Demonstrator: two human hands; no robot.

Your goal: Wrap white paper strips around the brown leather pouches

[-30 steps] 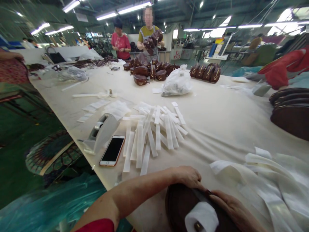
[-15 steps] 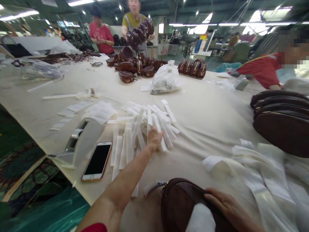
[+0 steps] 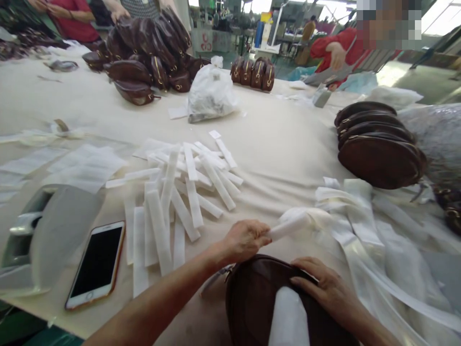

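My left hand point(image 3: 247, 239) is closed, pinching one end of a white strip point(image 3: 286, 228) just above the top edge of a dark brown leather bag point(image 3: 249, 300). That bag lies at the bottom of the head view, partly cut off by the frame. On its face rests a wide white strip point(image 3: 289, 317) with a rounded end. My right hand point(image 3: 324, 288) grips the bag's upper right edge, thumb on the face and fingers over the rim. A loose pile of white strips point(image 3: 192, 199) spreads out beyond my left forearm.
A phone point(image 3: 96, 264) and a tape dispenser point(image 3: 54, 240) lie at the left. Long white ribbons point(image 3: 360, 230) are heaped at the right, below stacked brown bags point(image 3: 378, 154). Further back are a white plastic bag point(image 3: 212, 93) and more brown bags point(image 3: 133, 79). Co-workers stand beyond the table.
My left hand has moved from the strip pile towards me and right, bringing a white strip above the bag. My right hand stays at the bag. The view has swung right and down.
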